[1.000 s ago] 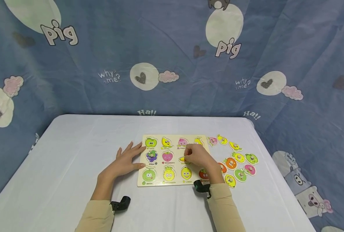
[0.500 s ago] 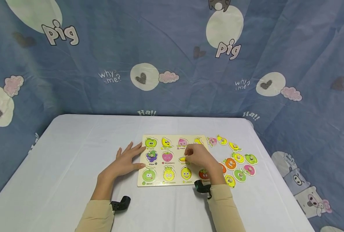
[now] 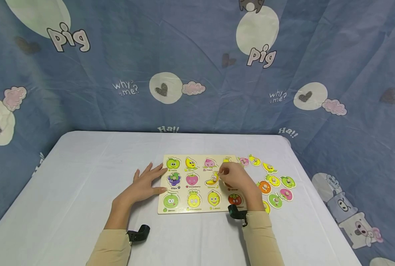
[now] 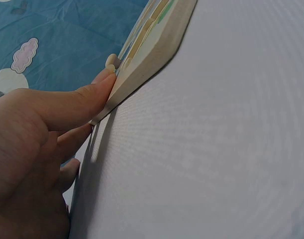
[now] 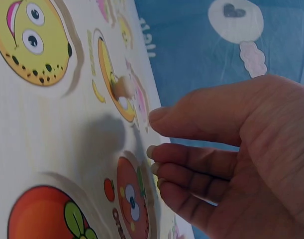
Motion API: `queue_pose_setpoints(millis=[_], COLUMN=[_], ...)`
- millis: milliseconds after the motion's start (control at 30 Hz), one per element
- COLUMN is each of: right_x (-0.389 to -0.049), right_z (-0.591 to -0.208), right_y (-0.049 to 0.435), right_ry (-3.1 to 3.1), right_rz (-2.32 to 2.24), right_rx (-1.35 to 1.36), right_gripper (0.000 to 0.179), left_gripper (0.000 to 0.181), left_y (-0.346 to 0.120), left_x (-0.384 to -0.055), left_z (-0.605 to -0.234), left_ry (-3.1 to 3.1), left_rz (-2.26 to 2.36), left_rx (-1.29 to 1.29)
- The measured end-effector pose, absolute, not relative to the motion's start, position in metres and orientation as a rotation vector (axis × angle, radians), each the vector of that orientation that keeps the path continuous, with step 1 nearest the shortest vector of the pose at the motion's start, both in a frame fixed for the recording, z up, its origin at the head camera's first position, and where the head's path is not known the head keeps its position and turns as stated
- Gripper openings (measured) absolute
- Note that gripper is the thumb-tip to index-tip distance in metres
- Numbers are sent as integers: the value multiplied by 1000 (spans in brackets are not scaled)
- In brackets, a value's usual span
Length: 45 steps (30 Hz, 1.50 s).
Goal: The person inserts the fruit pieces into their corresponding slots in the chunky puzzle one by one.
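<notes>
A wooden fruit puzzle board (image 3: 200, 162) lies on the white table. My left hand (image 3: 144, 186) is spread at its left edge, thumb and fingertips touching the wood, as the left wrist view also shows. A banana piece (image 3: 212, 180) with a knob (image 5: 123, 85) sits at the banana picture in the middle row. Just right of it, my right hand (image 3: 235, 177) hovers over the board with bent, relaxed fingers and nothing between them. A grape piece (image 3: 174, 180) with a knob sits near my left fingers. The right hand hides part of the board's right side.
Several loose knobbed fruit pieces lie right of the board, among them a pear (image 3: 254, 160), an orange (image 3: 264, 187), a green apple (image 3: 288, 181) and a pink one (image 3: 286, 194). A blue printed cloth (image 3: 197, 48) hangs behind the table (image 3: 94, 166).
My right hand has let go of the banana piece and moved a little to the right, uncovering it. My left hand has stayed at the board's edge.
</notes>
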State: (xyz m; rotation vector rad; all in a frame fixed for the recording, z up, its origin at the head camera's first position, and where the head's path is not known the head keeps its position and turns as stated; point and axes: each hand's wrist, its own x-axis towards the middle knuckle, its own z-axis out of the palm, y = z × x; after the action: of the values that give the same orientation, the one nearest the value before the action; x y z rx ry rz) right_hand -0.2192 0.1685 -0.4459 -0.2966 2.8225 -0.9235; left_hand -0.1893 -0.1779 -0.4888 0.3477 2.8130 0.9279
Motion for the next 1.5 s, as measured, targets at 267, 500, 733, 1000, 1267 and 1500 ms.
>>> queue_pose_setpoints(millis=[267, 500, 733, 1000, 1267, 1500], right_x=[-222, -221, -220, -218, -219, -217], right_z=[-446, -444, -442, -441, -442, -441], right_y=[179, 192, 206, 219, 229, 237], right_ry=[2859, 2875, 2894, 2851, 2877, 2854], right_rz=[-902, -901, -902, -914, -882, -887], right_rx=[-265, -202, -161, -75, -38, 43], right_gripper=[12, 14, 14, 15, 14, 17], left_gripper=[81, 81, 80, 79, 80, 81], left_y=[-179, -179, -179, -179, -178, -179], left_x=[-190, -189, -188, -188, -189, -189], left_z=[-489, -490, -488, -488, -487, -487], left_ry=[2816, 2814, 2808, 2810, 2808, 2810], left_rz=[930, 929, 940, 946, 937, 920], left_rx=[352, 359, 357, 350, 352, 347])
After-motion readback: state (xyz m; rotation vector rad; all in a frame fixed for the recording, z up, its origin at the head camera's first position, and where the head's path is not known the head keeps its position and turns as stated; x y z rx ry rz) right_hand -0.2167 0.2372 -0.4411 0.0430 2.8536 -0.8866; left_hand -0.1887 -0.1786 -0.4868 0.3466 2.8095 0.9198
